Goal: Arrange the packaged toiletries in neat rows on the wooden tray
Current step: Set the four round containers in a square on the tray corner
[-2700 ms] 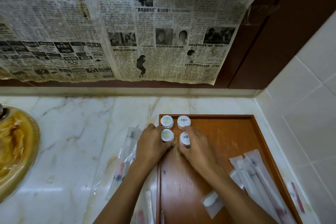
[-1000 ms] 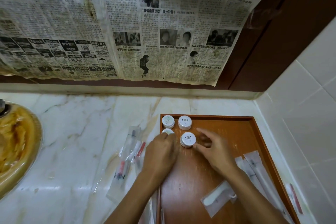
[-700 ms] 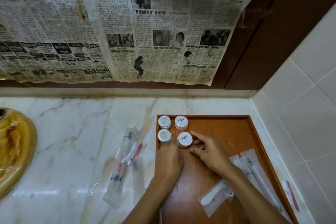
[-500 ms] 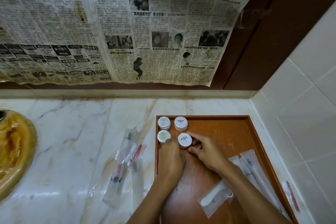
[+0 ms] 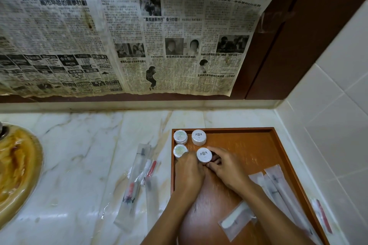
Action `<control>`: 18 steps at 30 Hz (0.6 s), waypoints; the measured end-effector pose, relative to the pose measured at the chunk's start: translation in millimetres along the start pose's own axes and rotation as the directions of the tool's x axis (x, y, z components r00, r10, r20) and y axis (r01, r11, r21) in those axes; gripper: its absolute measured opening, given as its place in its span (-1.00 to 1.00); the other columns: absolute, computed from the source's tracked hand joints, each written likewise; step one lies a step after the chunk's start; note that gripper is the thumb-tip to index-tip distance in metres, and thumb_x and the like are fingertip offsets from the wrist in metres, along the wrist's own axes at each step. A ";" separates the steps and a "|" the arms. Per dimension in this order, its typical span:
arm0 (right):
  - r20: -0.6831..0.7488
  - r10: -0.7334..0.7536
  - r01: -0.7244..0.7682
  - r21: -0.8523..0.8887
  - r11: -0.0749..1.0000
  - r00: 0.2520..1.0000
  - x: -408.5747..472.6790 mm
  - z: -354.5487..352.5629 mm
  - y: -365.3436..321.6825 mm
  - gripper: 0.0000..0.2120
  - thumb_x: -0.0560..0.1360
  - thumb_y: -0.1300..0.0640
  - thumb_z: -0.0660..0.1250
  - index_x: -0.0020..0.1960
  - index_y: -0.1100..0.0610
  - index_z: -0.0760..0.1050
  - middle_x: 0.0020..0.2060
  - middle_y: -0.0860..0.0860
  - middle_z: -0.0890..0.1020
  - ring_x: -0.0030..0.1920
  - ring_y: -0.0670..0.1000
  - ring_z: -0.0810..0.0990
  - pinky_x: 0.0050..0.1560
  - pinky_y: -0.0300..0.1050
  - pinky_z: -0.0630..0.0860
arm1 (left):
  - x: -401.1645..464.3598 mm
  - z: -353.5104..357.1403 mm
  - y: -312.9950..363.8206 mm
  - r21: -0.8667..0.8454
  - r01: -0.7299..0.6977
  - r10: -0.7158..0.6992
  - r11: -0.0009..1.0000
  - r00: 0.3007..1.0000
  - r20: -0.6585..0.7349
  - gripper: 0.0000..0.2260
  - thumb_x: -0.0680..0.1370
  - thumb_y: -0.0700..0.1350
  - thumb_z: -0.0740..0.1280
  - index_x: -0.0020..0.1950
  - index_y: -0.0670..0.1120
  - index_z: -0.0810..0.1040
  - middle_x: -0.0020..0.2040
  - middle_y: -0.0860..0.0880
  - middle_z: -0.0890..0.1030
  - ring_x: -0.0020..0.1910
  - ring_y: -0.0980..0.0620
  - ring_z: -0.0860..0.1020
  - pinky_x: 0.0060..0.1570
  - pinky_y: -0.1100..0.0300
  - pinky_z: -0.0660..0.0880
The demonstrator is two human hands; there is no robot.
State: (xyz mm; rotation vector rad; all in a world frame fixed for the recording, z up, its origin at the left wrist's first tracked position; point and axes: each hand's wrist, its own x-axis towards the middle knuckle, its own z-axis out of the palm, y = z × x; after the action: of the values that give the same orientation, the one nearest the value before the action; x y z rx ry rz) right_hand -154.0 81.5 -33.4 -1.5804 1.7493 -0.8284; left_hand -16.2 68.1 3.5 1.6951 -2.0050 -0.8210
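Nearest, flat sachets and long sleeves lie loose at the near right of the wooden tray. Mid-tray: left hand has fingers curled against the near-left jar, right hand pinches the near-right jar (risk: an uneven nudge could skew the pair or bump the back row). Farther, two more small round white-lidded jars sit in the far left corner, forming a two-by-two block.

Back wall: dark brown panel, covered by a yellowed newspaper.
Right wall: pale tiles.
Bench: white veined marble.
Far left: stained basin.
Light: dim, warm.
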 end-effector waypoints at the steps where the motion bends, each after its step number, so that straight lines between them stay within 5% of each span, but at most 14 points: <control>1: 0.000 0.000 0.000 0.001 1.000 1.000 -0.2 -0.5 -0.7 -0.56 0.40 0.32 0.45 0.22 -0.01 0.57 -0.06 -0.19 0.56 -0.12 -0.19 0.56 -0.12 -0.33 0.52 | -0.2 0.0 0.3 -0.001 -0.006 0.006 1.000 1.000 -0.002 -0.83 0.55 -0.21 0.22 0.00 -0.15 0.60 -0.05 -0.09 0.65 -0.08 -0.04 0.58 -0.23 0.24 0.33; 9: 0.021 0.041 -0.041 0.003 0.999 0.999 -3.4 -2.4 0.0 -0.42 0.38 0.27 0.50 0.35 0.00 0.46 -0.01 -0.08 0.55 -0.12 -0.21 0.52 -0.11 -0.47 0.41 | -8.5 -4.4 -4.4 -0.036 -0.063 0.062 0.997 0.998 -0.032 -0.82 0.48 -0.26 0.25 0.00 -0.08 0.59 -0.05 -0.04 0.64 -0.06 -0.03 0.57 -0.24 0.30 0.27; 14: -0.001 -0.016 0.016 -0.070 0.997 1.000 -4.0 5.8 0.7 -0.35 0.35 0.20 0.54 0.39 0.06 0.42 0.08 -0.06 0.56 -0.08 -0.21 0.48 -0.05 -0.51 0.34 | -10.4 -16.6 -18.4 0.162 0.039 -0.023 0.986 0.995 -0.100 -0.84 0.54 -0.12 0.20 -0.08 -0.05 0.58 -0.08 -0.05 0.64 -0.06 -0.09 0.57 -0.24 0.18 0.28; 18: -0.102 -0.055 0.046 -0.087 0.995 0.993 -2.1 15.1 0.2 -0.49 0.36 0.19 0.53 0.29 0.08 0.52 0.09 -0.02 0.61 0.06 -0.04 0.55 0.04 -0.22 0.49 | 3.2 -26.9 -36.9 0.143 0.028 -0.001 0.989 0.983 -0.183 -0.78 0.51 -0.15 0.25 0.10 -0.07 0.60 0.00 -0.08 0.60 0.03 -0.11 0.55 -0.13 0.08 0.43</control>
State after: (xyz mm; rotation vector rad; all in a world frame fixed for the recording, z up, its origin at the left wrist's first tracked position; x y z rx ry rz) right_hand -141.9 83.1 -42.5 -1.6692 1.8463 -0.8864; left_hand 27.9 56.4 -0.6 1.7953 -1.9702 -0.5131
